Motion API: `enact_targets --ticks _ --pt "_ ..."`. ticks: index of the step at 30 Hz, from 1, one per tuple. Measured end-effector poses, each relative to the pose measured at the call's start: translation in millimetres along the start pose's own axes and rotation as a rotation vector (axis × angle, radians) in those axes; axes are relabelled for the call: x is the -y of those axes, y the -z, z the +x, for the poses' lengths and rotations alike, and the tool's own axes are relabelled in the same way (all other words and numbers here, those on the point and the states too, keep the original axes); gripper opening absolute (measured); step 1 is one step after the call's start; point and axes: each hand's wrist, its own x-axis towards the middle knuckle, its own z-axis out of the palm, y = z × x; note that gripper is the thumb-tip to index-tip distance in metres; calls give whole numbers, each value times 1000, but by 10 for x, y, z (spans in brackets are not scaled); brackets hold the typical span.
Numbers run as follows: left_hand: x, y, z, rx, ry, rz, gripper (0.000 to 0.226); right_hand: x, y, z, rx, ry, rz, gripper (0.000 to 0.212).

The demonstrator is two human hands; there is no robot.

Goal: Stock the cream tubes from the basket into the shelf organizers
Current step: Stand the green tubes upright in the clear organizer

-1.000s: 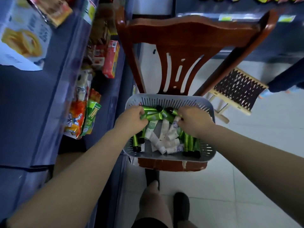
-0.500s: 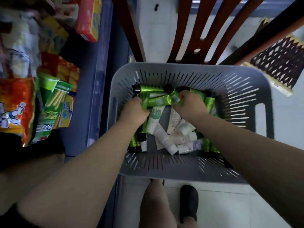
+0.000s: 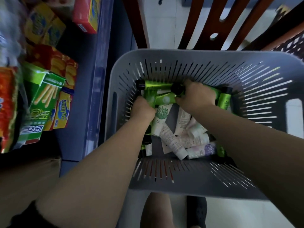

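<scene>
In the basket (image 3: pixel 205 183), near its far wall, both hands close on one green tube (image 3: pixel 164 100). It lies crosswise, its long axis running left to right: left hand (image 3: pixel 142 108) clamps one end, right hand (image 3: pixel 196 96) the capped end. White tubes (image 3: pixel 177 137) lie nearer the front wall.

Head view, steeply downward, close over basket (image 3: pixel 189 176)
</scene>
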Motion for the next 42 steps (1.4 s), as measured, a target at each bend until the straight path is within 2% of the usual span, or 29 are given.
enact_targets --ticks 3,6,8,11,12,14,15,17,19,25,27,29,32,36,42 --pt "-8 62 -140 13 -15 -44 41 -37 165 -135 18 8 -18 39" --pt "-45 128 -380 50 1 -123 49 -135 389 -376 69 -121 133 25" --pt "-89 189 -569 63 -9 -177 48 -225 525 -527 100 -291 383 27" --pt "-167 310 -862 75 -21 -264 46 -340 748 -771 168 -575 1051 20" --pt "-190 361 -954 71 -29 -292 44 -355 826 -858 195 -619 1208 21" --pt "-262 478 -1166 49 -54 -361 38 -361 989 -1038 215 -628 1374 24" --pt "-307 542 -1284 33 -63 -408 43 -341 1091 -1137 202 -614 1435 20" --pt "-406 676 -1559 -3 -78 -513 58 -289 1326 -1345 197 -556 1565 9" --pt "-499 801 -1855 -42 -114 -634 63 -224 1577 -1568 233 -446 1689 10" --pt "-730 1134 -2783 -207 -303 -795 56 -63 2312 -2251 368 -121 1784 16" --pt "-789 1285 -3128 -258 -369 -815 55 -23 2572 -2491 373 -42 1826 16" --pt "-840 1467 -3480 -312 -431 -849 45 22 2838 -2735 360 25 1855 16" --pt "-929 1776 -4040 -371 -523 -888 25 150 3221 -3079 350 174 1824 17" --pt "-984 2340 -4897 -463 -639 -897 17 446 3814 -3567 325 369 1796 18" --pt "-786 3139 -5979 -653 -783 -897 19 1028 4502 -4256 346 742 1714 18"
